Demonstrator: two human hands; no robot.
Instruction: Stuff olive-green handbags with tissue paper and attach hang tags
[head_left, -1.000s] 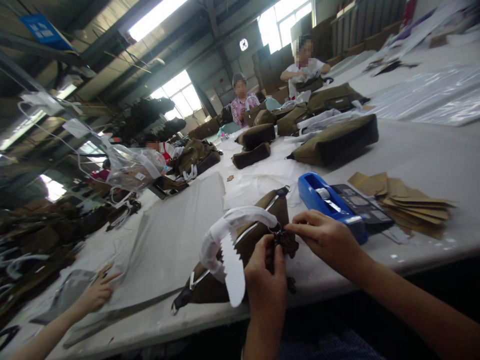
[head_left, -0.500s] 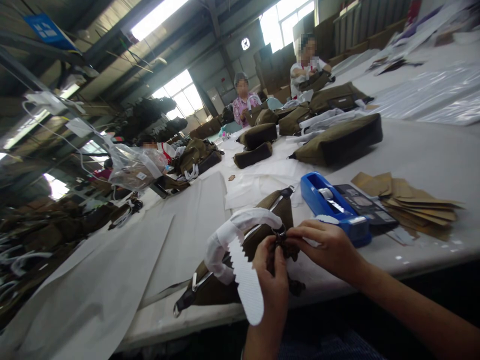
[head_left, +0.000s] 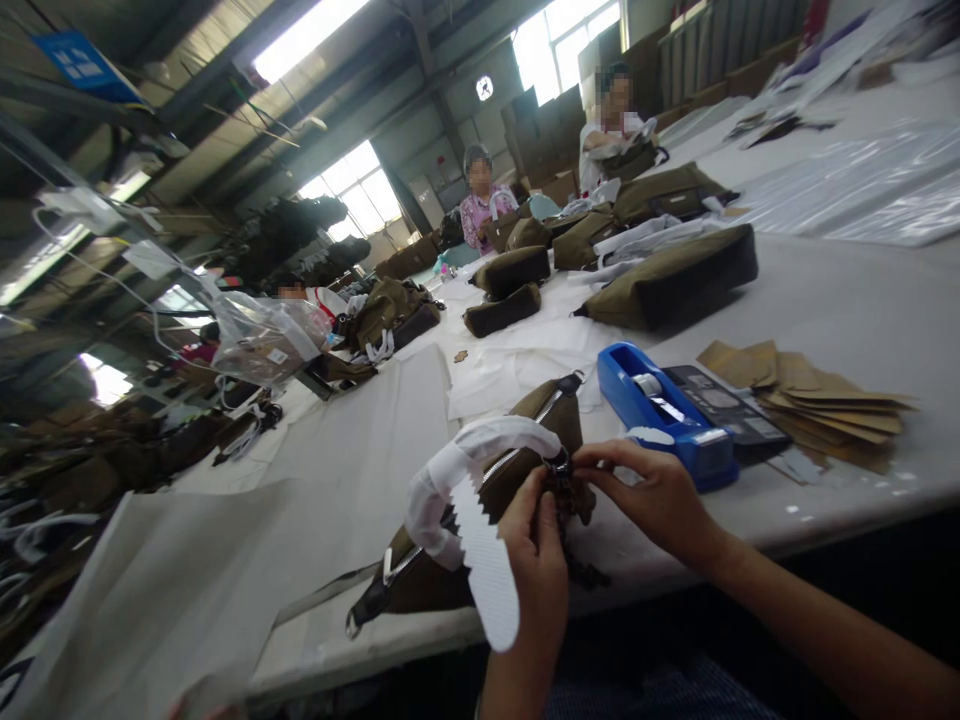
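I can see a brown bag (head_left: 431,590) lying slantwise near the front edge of the white table (head_left: 847,300), with its zip (head_left: 517,455) facing up. Its round handle (head_left: 450,465) is wrapped in white and stands up in a loop. A white strip (head_left: 491,580) with a row of teeth on one side hangs by the handle, just beside the left hand (head_left: 532,555). That hand has its thumb and fingers pinched on a dark charm (head_left: 581,500), close to the ring (head_left: 557,460) at the handle's end. The right hand (head_left: 652,490) comes from the other side, finger and thumb pinched narrow on the top of the same charm. The small parts between the fingertips are too dark for me to tell apart. Past the right hand sits a blue tape holder (head_left: 667,420), with a black pad (head_left: 731,410) beside it and a pile of brown papers (head_left: 817,400) next to that. Further back, more bags (head_left: 675,280) lie on the table, and two people (head_left: 480,205) are there with bags. A big pale sheet (head_left: 165,570) lies on the left.
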